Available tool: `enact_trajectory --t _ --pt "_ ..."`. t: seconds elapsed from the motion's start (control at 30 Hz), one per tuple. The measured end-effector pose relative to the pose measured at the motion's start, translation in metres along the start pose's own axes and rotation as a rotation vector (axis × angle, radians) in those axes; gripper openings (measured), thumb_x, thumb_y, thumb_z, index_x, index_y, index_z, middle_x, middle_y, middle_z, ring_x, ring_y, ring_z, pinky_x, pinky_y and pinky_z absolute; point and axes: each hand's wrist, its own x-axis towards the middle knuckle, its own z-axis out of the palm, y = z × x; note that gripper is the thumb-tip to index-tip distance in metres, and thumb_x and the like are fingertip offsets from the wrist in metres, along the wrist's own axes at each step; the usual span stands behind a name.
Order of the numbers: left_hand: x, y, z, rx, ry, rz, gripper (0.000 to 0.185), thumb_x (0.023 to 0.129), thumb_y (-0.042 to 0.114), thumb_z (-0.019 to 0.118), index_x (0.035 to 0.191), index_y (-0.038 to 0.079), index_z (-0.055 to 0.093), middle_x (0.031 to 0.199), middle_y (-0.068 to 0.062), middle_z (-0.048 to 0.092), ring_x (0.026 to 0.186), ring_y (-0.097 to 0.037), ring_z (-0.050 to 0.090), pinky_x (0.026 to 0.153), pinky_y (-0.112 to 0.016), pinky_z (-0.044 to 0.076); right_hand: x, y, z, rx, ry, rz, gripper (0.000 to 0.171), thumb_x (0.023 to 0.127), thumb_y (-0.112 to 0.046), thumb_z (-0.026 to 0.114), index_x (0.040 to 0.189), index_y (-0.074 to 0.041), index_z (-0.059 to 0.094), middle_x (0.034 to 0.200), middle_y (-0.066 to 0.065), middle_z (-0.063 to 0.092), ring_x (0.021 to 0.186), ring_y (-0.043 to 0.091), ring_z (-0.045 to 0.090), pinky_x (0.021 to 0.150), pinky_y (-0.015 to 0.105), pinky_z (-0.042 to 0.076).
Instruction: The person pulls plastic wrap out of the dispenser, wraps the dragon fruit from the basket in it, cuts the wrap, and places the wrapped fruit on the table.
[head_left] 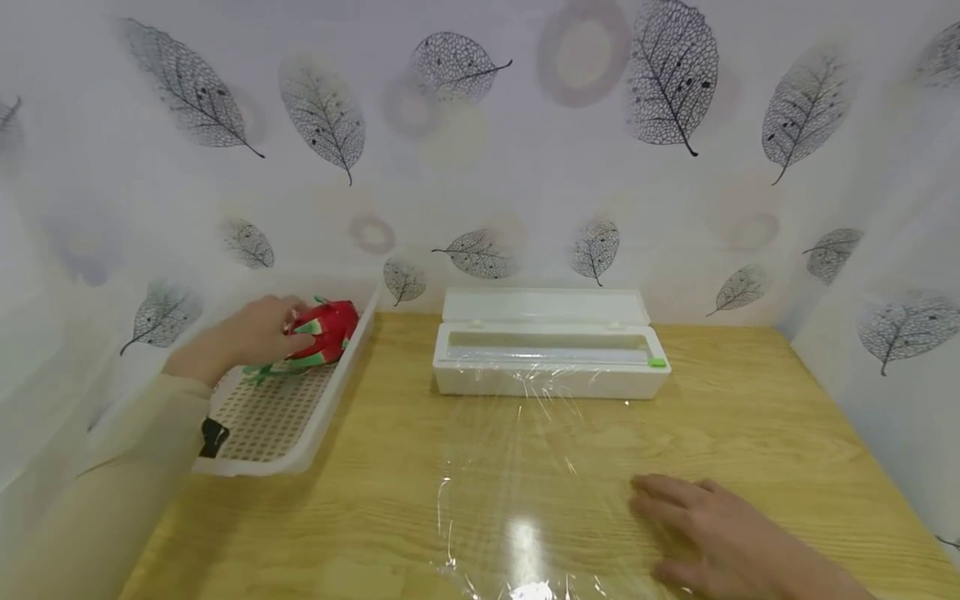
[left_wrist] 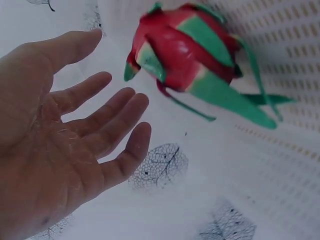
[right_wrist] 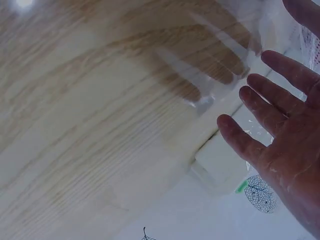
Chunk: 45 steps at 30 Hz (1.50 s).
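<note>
Reaching into the white tray [head_left: 315, 433], left hand [head_left: 258, 332] sits at the dragon fruit [head_left: 326, 329]; head view suggests contact, but left wrist view shows fingers [left_wrist: 107, 107] straight and spread with a gap to the fruit, so released, not gripping. Fruit lies at the tray's far end, near the tray's right rim, green scales trailing over the perforated floor. Tray is left of the film dispenser [head_left: 551, 367], well apart from it, bare surface [head_left: 375, 467] between them. Tray's left side runs close to the leaf-print wall [head_left: 112, 250], little room there. Dispenser lid is open, green slider [head_left: 657, 362] at its right end. Cling film [head_left: 525, 467] runs from the dispenser's front edge toward the person, flat on the surface, near edge wrinkled. Right hand [head_left: 712, 533] is in front of the dispenser, at the film's right edge, fingers extended, holding nothing; whether the palm touches the film I cannot tell. Right of the dispenser, open wood up to the side wall.
</note>
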Motion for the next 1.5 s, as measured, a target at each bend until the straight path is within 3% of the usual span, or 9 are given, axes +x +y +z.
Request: enact_trajectory --t 0.23,0.4,0.57,0.7,0.83,1.03,1.17,1.3,1.5 --pt "0.021 -0.008 -0.020 0.054 -0.049 -0.068 0.070 0.099 0.031 0.064 0.146 -0.011 0.036 0.135 -0.043 0.046 0.121 -0.055 0.049 0.099 -0.069 0.045 0.003 0.001 0.000 -0.003 -0.062 -0.001 0.065 0.091 -0.068 0.062 0.138 -0.024 0.064 0.148 -0.002 0.059 0.125 0.022 0.063 0.093 0.053 0.053" --pt "0.029 -0.013 -0.020 0.033 -0.069 -0.088 0.074 0.099 0.034 0.063 0.149 -0.010 0.031 0.141 -0.044 0.040 0.124 -0.056 0.046 0.102 -0.072 0.041 0.001 0.001 0.000 -0.038 -0.026 -0.039 0.064 0.091 -0.067 0.062 0.136 -0.021 0.066 0.145 0.000 0.060 0.124 0.022 0.064 0.091 0.052 0.053" --pt "0.034 -0.013 -0.018 0.014 -0.040 -0.069 0.073 0.100 0.035 0.063 0.150 -0.009 0.032 0.141 -0.043 0.042 0.128 -0.057 0.042 0.104 -0.072 0.040 0.000 0.000 -0.001 -0.036 0.037 -0.080 0.066 0.087 -0.062 0.071 0.139 -0.022 0.063 0.146 0.000 0.059 0.121 0.019 0.065 0.091 0.048 0.054" --pt "0.037 -0.011 -0.018 -0.001 -0.032 -0.054 0.072 0.100 0.034 0.063 0.150 -0.008 0.033 0.142 -0.042 0.043 0.132 -0.057 0.039 0.105 -0.073 0.039 0.000 0.000 -0.003 -0.014 0.022 -0.110 0.065 0.088 -0.061 0.070 0.142 -0.026 0.059 0.146 -0.002 0.059 0.120 0.017 0.065 0.090 0.049 0.054" --pt "0.040 -0.010 -0.015 -0.018 -0.073 -0.062 0.075 0.099 0.035 0.064 0.151 -0.007 0.031 0.147 -0.043 0.036 0.135 -0.058 0.034 0.105 -0.073 0.038 0.000 -0.002 -0.005 0.047 -0.059 -0.067 0.060 0.089 -0.063 0.067 0.140 -0.032 0.060 0.147 -0.005 0.059 0.120 0.019 0.066 0.093 0.054 0.052" --pt "0.043 -0.015 -0.002 -0.024 -0.132 -0.098 0.087 0.095 0.039 0.068 0.153 -0.008 0.023 0.145 -0.045 0.031 0.129 -0.057 0.038 0.102 -0.073 0.041 0.004 -0.003 -0.004 0.108 -0.119 -0.048 0.067 0.082 -0.064 0.072 0.140 -0.032 0.061 0.149 -0.002 0.057 0.120 0.022 0.065 0.089 0.050 0.053" --pt "0.046 -0.019 0.003 -0.051 -0.143 -0.115 0.097 0.092 0.040 0.072 0.156 -0.005 0.015 0.146 -0.045 0.028 0.132 -0.058 0.035 0.102 -0.074 0.040 0.006 -0.001 -0.001 0.110 -0.125 -0.075 0.070 0.082 -0.069 0.070 0.139 -0.030 0.062 0.147 0.002 0.058 0.121 0.022 0.066 0.087 0.050 0.053" --pt "0.050 -0.021 0.006 -0.088 -0.179 -0.120 0.103 0.089 0.037 0.077 0.157 -0.002 0.011 0.146 -0.045 0.026 0.132 -0.058 0.032 0.103 -0.075 0.039 0.003 0.000 0.000 0.088 -0.069 -0.109 0.070 0.082 -0.069 0.070 0.139 -0.030 0.062 0.145 0.003 0.060 0.116 0.020 0.068 0.084 0.046 0.053" --pt "0.053 -0.023 0.012 -0.129 -0.216 -0.102 0.108 0.083 0.033 0.084 0.156 -0.004 0.013 0.136 -0.043 0.044 0.125 -0.054 0.046 0.101 -0.069 0.045 0.003 0.002 0.001 0.064 -0.039 -0.138 0.070 0.083 -0.069 0.068 0.140 -0.028 0.061 0.143 0.004 0.061 0.114 0.023 0.068 0.081 0.044 0.053"
